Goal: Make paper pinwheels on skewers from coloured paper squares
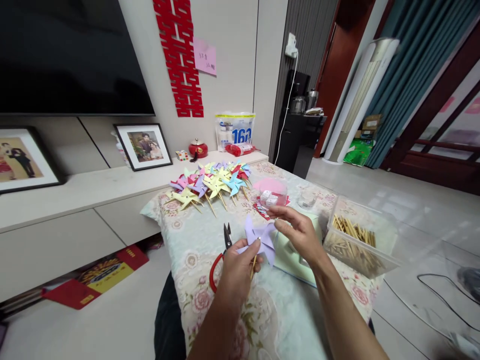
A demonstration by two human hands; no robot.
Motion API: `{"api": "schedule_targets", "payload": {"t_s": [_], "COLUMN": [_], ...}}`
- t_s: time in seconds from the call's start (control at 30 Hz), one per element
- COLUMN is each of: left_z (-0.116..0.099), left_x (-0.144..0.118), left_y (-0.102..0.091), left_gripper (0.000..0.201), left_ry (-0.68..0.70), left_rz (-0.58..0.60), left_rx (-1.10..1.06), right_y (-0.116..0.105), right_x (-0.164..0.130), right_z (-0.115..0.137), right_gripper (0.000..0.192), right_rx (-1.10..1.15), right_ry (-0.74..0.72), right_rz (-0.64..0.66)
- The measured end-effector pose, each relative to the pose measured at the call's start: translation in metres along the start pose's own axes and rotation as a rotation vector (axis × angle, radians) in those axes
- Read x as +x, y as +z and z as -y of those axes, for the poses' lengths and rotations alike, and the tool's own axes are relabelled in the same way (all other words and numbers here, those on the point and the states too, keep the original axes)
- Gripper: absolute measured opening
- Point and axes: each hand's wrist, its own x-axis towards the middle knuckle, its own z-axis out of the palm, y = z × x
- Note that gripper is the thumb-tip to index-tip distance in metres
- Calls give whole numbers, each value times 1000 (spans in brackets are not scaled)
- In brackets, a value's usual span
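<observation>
Left hand: the left hand (240, 265) is closed in a pinch around the thin wooden stick (254, 265) of a lilac paper pinwheel (260, 237), holding it upright above the table.
Right hand: the right hand (298, 231) is raised just right of the pinwheel, fingers loosely curled, thumb and forefinger tips pinched on the edge of one paper blade.
Pinwheel position: between the two hands, over the near middle of the floral tablecloth (195, 240).
Scissors: red-handled scissors (221, 255) lie on the cloth, just left of the left hand, blades pointing away.
Finished pinwheels: a pile of coloured pinwheels (210, 182) lies at the far end of the table.
Stick box: a clear plastic box (356, 242) of wooden sticks stands at the right edge, near the right forearm.
Paper: a pale green sheet (290, 257) lies under the right wrist.
Background: framed photographs (144, 146) lean on the low cabinet.
</observation>
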Motion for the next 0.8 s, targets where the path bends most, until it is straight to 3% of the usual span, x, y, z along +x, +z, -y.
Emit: {"api": "schedule_targets", "payload": {"t_s": [0.13,0.27,0.6,0.8], "left_z": [7,16,17,22], "left_x": [29,44,41,42], "left_y": [7,3,4,4], "left_gripper": [50,48,35,33], "left_ry": [-48,-35,-3,1], "left_rz": [7,21,28,-14], "left_rx": [-107,-99,66,142], "right_y": [6,7,11,12], "right_x": [16,8,5,3], "right_z": [-22,-40,-59,-63], "right_gripper": [31,28,35,34], "right_rx": [92,-36,-316,-401], "right_ry": [10,-4,-237,-305], "right_rz": [-90,-67,11,66]}}
